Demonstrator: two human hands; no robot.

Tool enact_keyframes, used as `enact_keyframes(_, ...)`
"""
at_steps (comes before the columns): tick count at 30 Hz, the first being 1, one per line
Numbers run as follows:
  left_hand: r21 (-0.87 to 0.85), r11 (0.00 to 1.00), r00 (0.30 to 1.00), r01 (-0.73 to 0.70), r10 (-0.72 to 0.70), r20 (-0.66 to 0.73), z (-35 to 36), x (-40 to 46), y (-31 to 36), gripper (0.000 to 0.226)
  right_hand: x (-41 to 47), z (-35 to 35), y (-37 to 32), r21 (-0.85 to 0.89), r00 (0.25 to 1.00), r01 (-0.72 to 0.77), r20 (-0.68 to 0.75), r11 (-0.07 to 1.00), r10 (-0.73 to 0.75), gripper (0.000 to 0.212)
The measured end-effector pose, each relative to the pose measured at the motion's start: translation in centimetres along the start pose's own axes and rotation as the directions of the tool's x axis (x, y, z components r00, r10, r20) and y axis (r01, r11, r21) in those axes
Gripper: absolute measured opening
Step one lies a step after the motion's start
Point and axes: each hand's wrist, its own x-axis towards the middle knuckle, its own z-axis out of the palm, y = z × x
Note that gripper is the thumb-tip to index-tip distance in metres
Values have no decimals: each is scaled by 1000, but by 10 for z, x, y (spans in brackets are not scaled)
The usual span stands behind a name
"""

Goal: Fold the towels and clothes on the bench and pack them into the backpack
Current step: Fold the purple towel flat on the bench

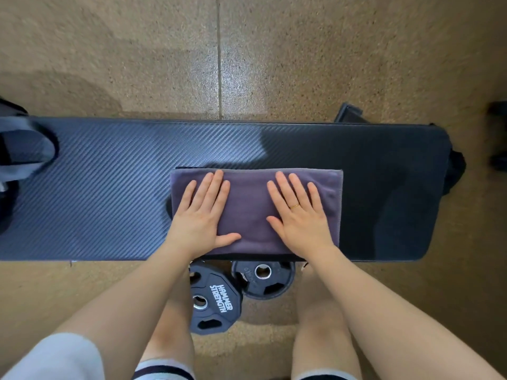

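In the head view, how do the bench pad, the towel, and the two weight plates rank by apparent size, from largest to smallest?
1. Bench pad, by far the largest.
2. Towel.
3. Weight plates: the lettered plate looks slightly bigger than the other plate, but the bench hides part of each, so I cannot rank them.

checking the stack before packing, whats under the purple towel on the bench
A thin dark edge shows beneath the purple towel along its top-left and bottom sides, then the bench. Both hands, left hand and right hand, press flat on top; what that dark layer is stays covered.
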Motion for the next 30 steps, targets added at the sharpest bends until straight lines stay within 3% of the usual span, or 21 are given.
enact_keyframes(7,0,997,997,72,-72,18,-12,8,11,100,-3,-18,77,-6,948,-317,-7,948,317,72)
enact_keyframes(12,-6,994,994,110,-110,-12,-30,33,22,97,-3,-43,78,196,859,-502,-6,842,513,61)
enact_keyframes(14,-33,997,996,76,-77,-45,-40,41,29,94,-4,-52,66,301,788,-600,66,741,612,56)
enact_keyframes(19,47,964,964,-263,264,-23,-44,46,68,93,-14,-53,32,456,564,-785,248,419,787,56)
enact_keyframes(23,52,970,971,-238,235,51,-30,42,89,115,-10,-48,20,553,415,-824,442,124,795,38)
enact_keyframes(25,50,980,980,-195,192,62,-29,43,94,119,-9,-51,25,643,439,-765,483,33,758,23)
enact_keyframes(27,33,974,970,-223,218,110,-31,47,97,124,-12,-61,35,717,525,-695,450,58,722,15)
enact_keyframes(30,-131,972,939,-192,221,263,-41,55,101,108,-17,-79,43,836,677,-546,406,49,614,28)
